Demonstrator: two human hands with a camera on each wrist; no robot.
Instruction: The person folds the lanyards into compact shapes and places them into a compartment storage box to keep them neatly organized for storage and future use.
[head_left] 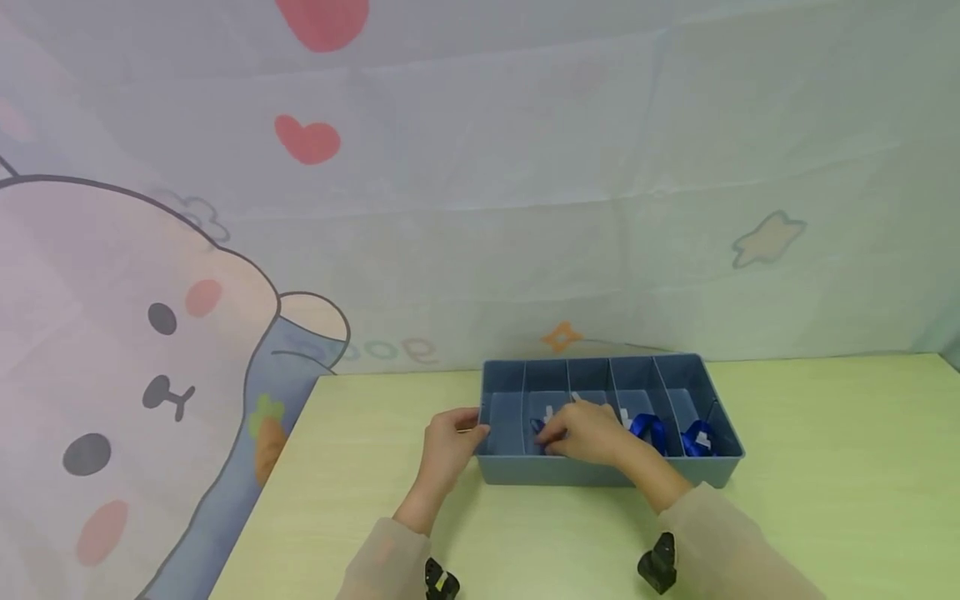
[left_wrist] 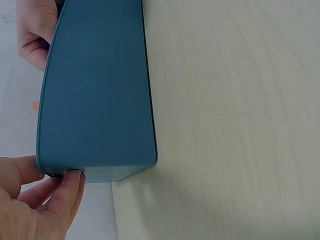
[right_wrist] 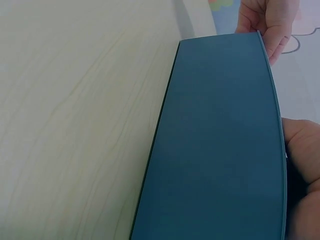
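A blue-grey divided box sits on the table, split into several compartments by thin walls. My left hand grips its left end, thumb at the rim and fingers against the outer wall; the left wrist view shows this hand at the box corner. Over the front wall reaches my right hand, its curled fingers down in the second compartment from the left, pinching a dark blue ribbon. A white tag shows beside those fingers. In the right wrist view the front wall hides the fingertips.
Blue ribbon loops lie in the fourth compartment, and another blue ribbon bundle with a white tag lies in the rightmost. The pale wood table extends both sides. Behind it hangs a printed cloth with a cartoon figure.
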